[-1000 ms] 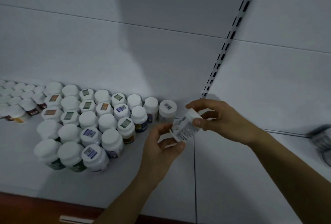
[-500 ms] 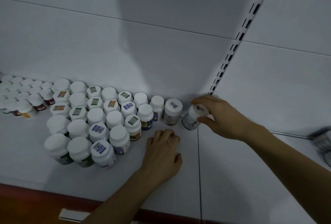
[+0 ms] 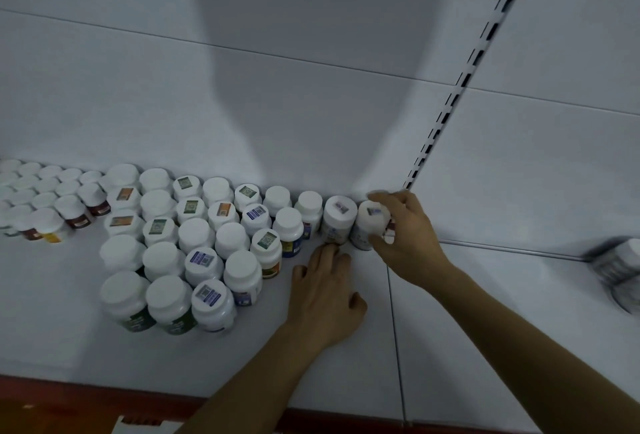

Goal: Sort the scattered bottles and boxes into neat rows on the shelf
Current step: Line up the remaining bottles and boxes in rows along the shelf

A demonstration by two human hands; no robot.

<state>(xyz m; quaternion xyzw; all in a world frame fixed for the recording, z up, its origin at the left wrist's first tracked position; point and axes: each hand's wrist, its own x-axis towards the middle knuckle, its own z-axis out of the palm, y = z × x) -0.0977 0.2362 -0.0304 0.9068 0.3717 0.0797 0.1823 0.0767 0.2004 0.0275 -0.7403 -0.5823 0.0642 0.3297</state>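
Note:
Several white-capped bottles (image 3: 194, 236) stand packed in rows on the white shelf (image 3: 242, 357), against the back wall. My right hand (image 3: 407, 236) grips one small white bottle (image 3: 367, 224) by its cap and side, upright at the right end of the back row, touching its neighbour bottle (image 3: 337, 222). My left hand (image 3: 325, 291) lies flat on the shelf, fingers straight, fingertips close to the base of that neighbour bottle.
A slotted black-and-white upright rail (image 3: 460, 87) runs up the back wall above my right hand. A blurred pile of packaged items (image 3: 616, 267) lies at the far right. The shelf's red front edge (image 3: 52, 395) runs along the bottom.
My right hand has carried the bottle from mid-air down to the shelf and set it against the end of the back row. My left hand let go of it and came to rest on the shelf.

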